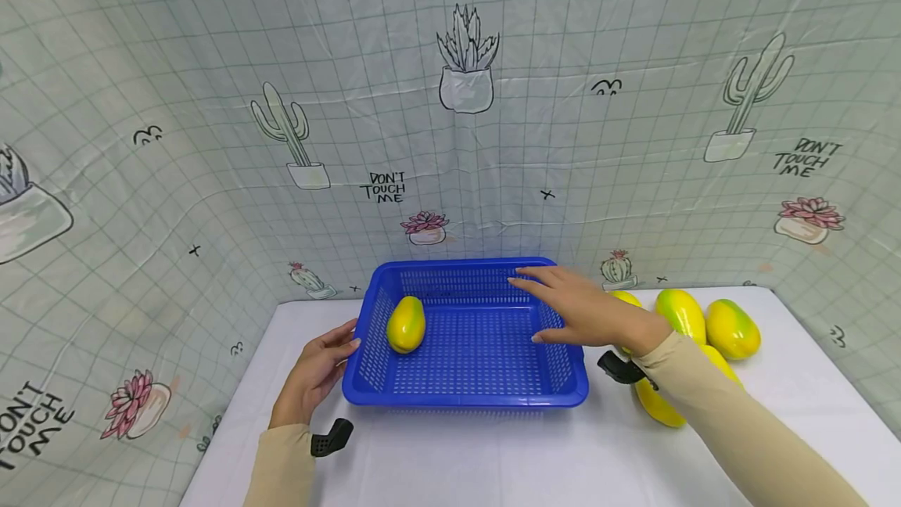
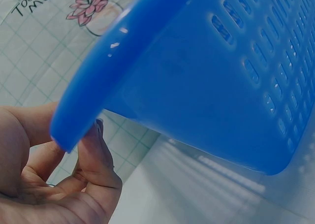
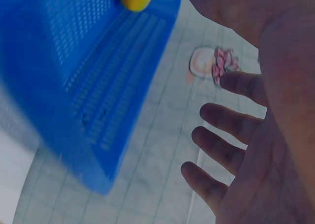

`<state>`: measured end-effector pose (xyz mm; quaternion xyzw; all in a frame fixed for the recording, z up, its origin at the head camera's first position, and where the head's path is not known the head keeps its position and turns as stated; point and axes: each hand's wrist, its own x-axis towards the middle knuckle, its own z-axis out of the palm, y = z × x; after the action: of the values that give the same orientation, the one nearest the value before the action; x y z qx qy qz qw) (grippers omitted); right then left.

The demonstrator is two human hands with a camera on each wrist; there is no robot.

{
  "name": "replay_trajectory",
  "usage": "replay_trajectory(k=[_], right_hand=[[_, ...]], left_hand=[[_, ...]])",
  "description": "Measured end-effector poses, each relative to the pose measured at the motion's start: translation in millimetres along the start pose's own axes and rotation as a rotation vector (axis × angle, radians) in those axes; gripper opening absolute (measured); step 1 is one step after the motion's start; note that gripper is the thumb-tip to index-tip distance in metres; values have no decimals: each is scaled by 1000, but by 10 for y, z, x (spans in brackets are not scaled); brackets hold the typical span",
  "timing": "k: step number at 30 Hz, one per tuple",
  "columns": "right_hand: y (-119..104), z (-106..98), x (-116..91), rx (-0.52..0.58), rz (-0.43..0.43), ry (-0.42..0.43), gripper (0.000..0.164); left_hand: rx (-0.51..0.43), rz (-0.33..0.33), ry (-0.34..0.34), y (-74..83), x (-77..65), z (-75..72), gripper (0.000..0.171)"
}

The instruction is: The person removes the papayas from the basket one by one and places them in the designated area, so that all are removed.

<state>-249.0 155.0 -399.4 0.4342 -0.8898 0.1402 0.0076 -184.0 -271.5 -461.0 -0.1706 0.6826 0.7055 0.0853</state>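
Note:
A blue plastic basket [image 1: 464,400] with slotted walls stands in front of me, and a single yellow-green mango [image 1: 406,325] lies inside it near the left wall. My left hand [image 1: 314,374] holds the basket's left rim; in the left wrist view, the thumb and fingers of this hand [image 2: 54,184] pinch that rim from both sides. Over the basket's right end hovers my right hand [image 1: 584,307], its fingers extended and spread apart. The right wrist view shows nothing in this hand [image 3: 275,155], with the basket rim [image 3: 49,130] off to its side.
Several more mangoes [image 1: 732,329] lie to the right of the basket, some partly hidden behind my right forearm. A white cloth [image 1: 450,460] covers the table. A grid-patterned curtain [image 1: 352,37] with cactus drawings hangs behind and on both sides.

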Motion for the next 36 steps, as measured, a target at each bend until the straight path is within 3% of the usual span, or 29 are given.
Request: replay_trajectory(k=[10,36], right_hand=[[-150,131,378,4,-52,-51,84],[-467,512,1062,8,2,-219,86]], left_hand=[[2,3,15,11,-3,-3,55],[9,-5,30,6,-18,1,54]])
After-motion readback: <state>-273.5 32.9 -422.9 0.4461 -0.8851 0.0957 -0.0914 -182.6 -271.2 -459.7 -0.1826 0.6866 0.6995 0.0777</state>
